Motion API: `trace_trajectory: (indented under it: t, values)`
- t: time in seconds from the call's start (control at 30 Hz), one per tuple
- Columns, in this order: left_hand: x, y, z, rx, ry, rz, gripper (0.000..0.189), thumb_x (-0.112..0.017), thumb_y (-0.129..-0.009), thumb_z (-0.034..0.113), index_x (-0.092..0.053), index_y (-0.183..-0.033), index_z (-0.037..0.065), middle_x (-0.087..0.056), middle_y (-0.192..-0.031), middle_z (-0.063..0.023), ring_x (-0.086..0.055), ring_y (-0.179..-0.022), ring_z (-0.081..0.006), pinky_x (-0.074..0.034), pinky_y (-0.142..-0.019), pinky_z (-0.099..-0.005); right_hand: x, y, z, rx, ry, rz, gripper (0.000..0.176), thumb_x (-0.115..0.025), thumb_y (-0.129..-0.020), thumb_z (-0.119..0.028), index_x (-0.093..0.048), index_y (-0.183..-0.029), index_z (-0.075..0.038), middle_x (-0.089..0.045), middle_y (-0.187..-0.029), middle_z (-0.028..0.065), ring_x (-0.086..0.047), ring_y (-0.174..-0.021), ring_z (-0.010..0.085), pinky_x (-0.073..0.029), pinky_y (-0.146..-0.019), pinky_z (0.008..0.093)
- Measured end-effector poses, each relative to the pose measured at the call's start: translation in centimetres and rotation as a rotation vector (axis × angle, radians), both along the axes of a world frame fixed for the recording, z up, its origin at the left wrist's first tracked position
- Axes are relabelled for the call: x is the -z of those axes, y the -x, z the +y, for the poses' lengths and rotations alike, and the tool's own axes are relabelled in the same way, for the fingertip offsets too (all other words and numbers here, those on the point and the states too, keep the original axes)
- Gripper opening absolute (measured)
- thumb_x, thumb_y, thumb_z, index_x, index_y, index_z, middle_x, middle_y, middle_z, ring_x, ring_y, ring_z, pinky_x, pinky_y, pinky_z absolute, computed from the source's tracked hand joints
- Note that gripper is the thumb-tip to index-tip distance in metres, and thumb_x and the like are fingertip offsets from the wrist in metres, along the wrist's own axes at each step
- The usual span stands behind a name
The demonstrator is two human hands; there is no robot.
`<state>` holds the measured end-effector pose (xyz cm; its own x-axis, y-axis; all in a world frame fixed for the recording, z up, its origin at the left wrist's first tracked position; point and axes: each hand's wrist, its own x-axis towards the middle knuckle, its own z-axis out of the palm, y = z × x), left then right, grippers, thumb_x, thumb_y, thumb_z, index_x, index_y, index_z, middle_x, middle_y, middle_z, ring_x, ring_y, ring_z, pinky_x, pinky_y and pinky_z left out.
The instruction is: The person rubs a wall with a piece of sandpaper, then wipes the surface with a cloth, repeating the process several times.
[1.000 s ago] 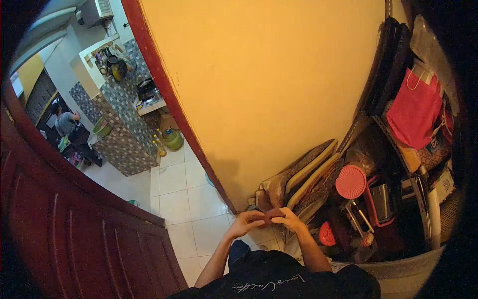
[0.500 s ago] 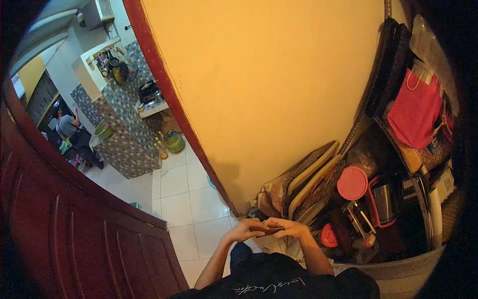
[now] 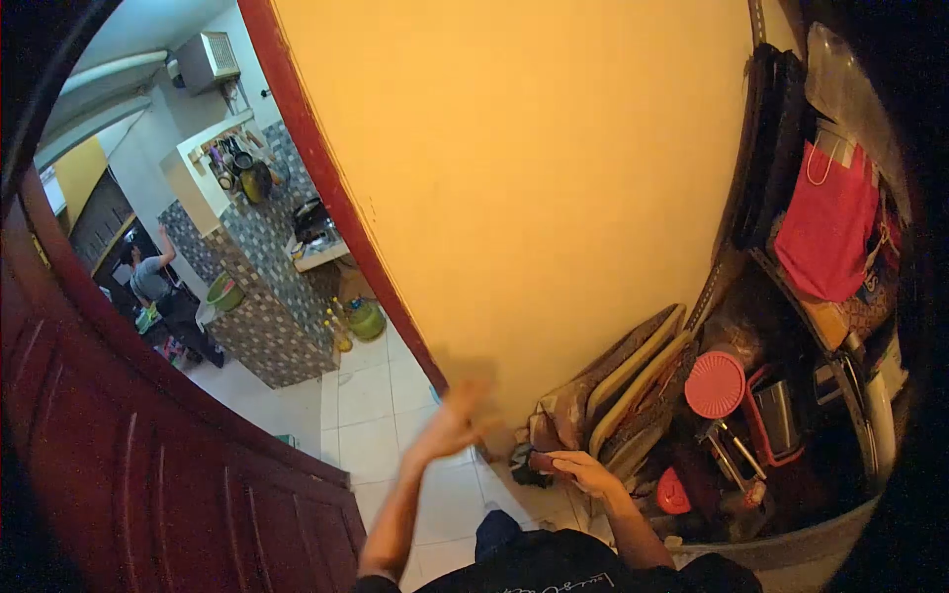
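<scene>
My right hand [image 3: 583, 470] holds a small dark reddish-brown flat thing [image 3: 547, 462] low in front of me, near the foot of the yellow wall [image 3: 534, 178]. My left hand [image 3: 457, 417] is raised and blurred with its fingers spread, holding nothing, close to the red door frame [image 3: 336, 208]. Both forearms are bare and come out of a dark shirt [image 3: 554, 568] at the bottom edge.
A dark red door [image 3: 148, 474] stands open on the left. Flat cushions [image 3: 623, 385] lean on the wall. On the right, a cluttered bin holds a red lid [image 3: 715, 383] and a red bag [image 3: 828, 222]. Through the doorway a tiled counter [image 3: 262, 306] and another person [image 3: 150, 279].
My left hand let go of the small dark thing and swung up and left toward the door frame. My right hand kept the thing. The view shifted a little.
</scene>
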<state>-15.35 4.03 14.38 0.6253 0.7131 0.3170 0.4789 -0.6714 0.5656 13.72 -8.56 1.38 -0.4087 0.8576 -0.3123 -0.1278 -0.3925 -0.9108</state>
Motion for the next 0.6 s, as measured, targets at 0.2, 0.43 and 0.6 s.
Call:
trace_trajectory:
  t: [0.2,0.43,0.6]
  values:
    - [-28.6,2.6,10.6,-0.295,-1.049,-0.259,0.047,-0.073,-0.087,0.02,-0.059,-0.128,0.003,-0.059,-0.13,-0.0185,-0.05,-0.126,-0.0375,-0.035,-0.11,-0.0493,-4.3,-0.3,6.6,0.267,-0.535,-0.18,0.042,-0.054,-0.105,-0.02,-0.057,-0.14,0.002,-0.067,-0.133,0.0122,-0.059,-0.125,0.0229,-0.042,-0.11,0.0353]
    - [-49.9,1.7,20.2,-0.717,-1.622,-0.513,0.061,-0.059,-0.098,0.036,-0.047,-0.142,-0.004,-0.052,-0.143,-0.0234,-0.046,-0.131,-0.0421,-0.033,-0.113,-0.0505,-26.3,0.9,16.5,0.436,-1.642,-0.645,0.043,-0.048,-0.102,-0.008,-0.052,-0.145,-0.002,-0.056,-0.145,0.0183,-0.051,-0.138,0.0352,-0.038,-0.117,0.045]
    - [-49.9,0.4,21.7,-0.711,-1.535,-0.531,0.065,-0.048,-0.103,0.03,-0.032,-0.152,-0.008,-0.036,-0.156,-0.0308,-0.041,-0.139,-0.0473,-0.035,-0.115,-0.0503,-36.3,3.7,21.7,0.403,-2.099,-1.024,0.046,-0.05,-0.098,-0.01,-0.053,-0.143,-0.002,-0.054,-0.148,0.0167,-0.051,-0.139,0.0329,-0.039,-0.118,0.0468]
